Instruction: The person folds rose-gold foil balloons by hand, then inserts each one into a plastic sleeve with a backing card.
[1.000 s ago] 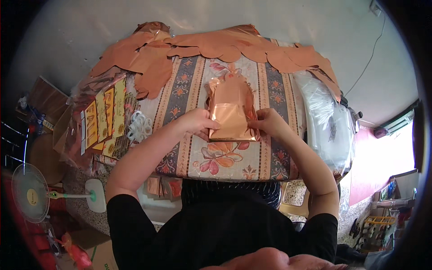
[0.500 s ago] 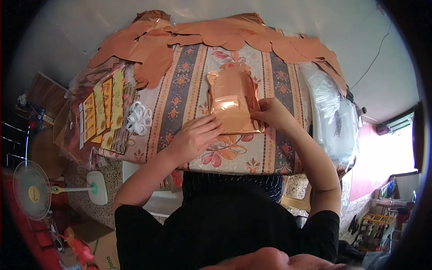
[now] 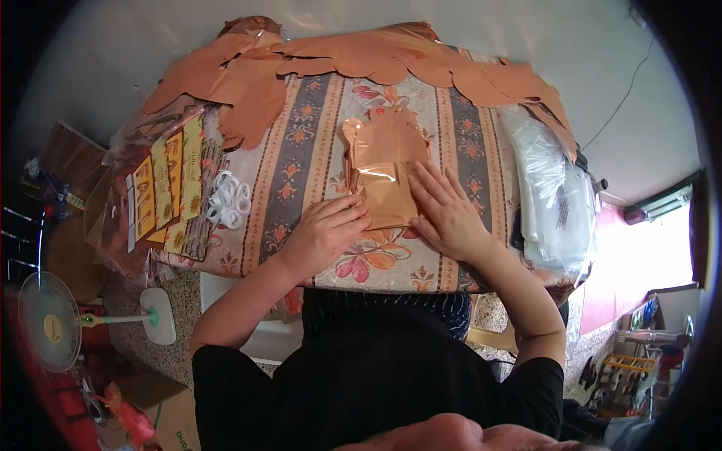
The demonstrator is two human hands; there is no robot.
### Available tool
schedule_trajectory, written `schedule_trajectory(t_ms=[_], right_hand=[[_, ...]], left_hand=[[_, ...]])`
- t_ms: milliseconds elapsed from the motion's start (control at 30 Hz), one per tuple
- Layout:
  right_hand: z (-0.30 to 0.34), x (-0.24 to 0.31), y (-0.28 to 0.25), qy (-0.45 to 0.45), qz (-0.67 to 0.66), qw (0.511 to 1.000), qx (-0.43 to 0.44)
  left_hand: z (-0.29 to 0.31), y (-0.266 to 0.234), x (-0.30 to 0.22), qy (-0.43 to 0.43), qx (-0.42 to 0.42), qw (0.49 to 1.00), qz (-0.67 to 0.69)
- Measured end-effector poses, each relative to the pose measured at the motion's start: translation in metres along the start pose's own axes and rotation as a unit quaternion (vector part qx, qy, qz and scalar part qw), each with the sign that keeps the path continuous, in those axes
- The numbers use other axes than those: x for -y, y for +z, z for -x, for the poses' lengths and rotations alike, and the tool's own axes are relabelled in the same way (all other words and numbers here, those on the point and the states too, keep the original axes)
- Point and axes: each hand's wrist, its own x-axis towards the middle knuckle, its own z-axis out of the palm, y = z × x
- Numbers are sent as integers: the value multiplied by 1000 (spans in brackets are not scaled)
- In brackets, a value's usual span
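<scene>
Both hands flat, fingers spread — left hand (image 3: 325,231) and right hand (image 3: 445,214) pressing foil (image 3: 385,177) near table (image 3: 301,161) front edge; slick sheet may slide or crease.

From my remote station I note: a desk (image 3: 301,161) under a floral striped cloth. Along its far edge lies a row of flat copper-coloured foil shapes (image 3: 391,56). At the left edge rest packets of yellow printed cards (image 3: 165,188), with a cluster of white rings (image 3: 229,201) just beside them. At the right edge sits a stack of clear plastic bags (image 3: 553,192). On the floor, lower left, a standing fan (image 3: 49,331) is visible, with a cardboard box (image 3: 169,425) near it.
</scene>
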Motion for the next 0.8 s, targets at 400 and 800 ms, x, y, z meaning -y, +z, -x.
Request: schedule_trajectory(t_ms=[400,800], right_hand=[[5,-2,13,15,80,993,87],[4,-1,12,22,74,993,88]], left_hand=[[-14,-13,59,8,-23,998,-50],[-28,-9,66,70,-10,996,-45]])
